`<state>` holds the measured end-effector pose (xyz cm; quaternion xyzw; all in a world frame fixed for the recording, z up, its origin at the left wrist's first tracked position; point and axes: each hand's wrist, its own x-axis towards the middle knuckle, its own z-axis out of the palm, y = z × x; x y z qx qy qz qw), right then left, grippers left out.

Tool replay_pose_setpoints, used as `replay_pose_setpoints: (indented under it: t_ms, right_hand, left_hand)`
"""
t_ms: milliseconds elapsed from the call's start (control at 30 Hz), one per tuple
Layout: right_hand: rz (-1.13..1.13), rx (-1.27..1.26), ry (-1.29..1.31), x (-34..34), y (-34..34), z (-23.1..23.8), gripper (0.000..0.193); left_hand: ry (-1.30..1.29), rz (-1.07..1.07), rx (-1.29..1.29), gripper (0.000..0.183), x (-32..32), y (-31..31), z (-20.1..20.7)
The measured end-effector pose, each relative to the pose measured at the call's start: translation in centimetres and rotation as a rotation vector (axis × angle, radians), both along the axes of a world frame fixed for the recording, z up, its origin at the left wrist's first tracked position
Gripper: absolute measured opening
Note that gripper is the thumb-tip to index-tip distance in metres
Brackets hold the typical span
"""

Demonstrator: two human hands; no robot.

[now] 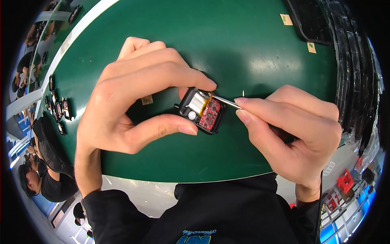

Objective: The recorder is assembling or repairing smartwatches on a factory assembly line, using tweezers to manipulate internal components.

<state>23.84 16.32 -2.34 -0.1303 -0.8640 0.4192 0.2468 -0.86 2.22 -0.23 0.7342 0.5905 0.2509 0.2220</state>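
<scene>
Between the thumb and index finger of my left hand (134, 97) is a small black electronic device (210, 131) with its casing uncovered. Inside it show a red circuit board (211, 114), a silver battery-like block (196, 101), a round silver part and some yellow tape. My right hand (292, 130) pinches a thin metal tool (226, 101), which looks like tweezers or a pick. Its tip reaches the upper edge of the device, by the yellow tape. A small pale pin-like piece (243, 93) shows just beyond my right fingertips.
The green table (227, 158) spans the work area. Several similar small devices (57, 106) lie at its left edge. Stacked black trays wrapped in plastic (351, 73) line the right side, beside a dark tray (310, 20). Tan stickers (286, 19) dot the table. Another person (53, 175) sits at the left.
</scene>
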Motion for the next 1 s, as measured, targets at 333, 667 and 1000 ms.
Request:
replay_pose_setpoints:
  t_ms: [333, 667, 1000]
  right_hand:
    - [-0.025, -0.027, 0.01, 0.2, -0.2, -0.1, 0.025]
    - [-0.109, -0.063, 0.007, 0.9, 0.2, 1.0, 0.023]
    - [-0.233, -0.156, 0.263, 0.9, -0.2, 0.0, 0.02]
  left_hand:
    - [0.029, -0.045, 0.036, 0.052, 0.1, 0.1, 0.1]
    - [-0.01, 0.041, 0.032, 0.057, 0.4, 0.2, 0.2]
    - [-0.01, 0.087, 0.123, 0.053, 1.8, 0.5, 0.7]
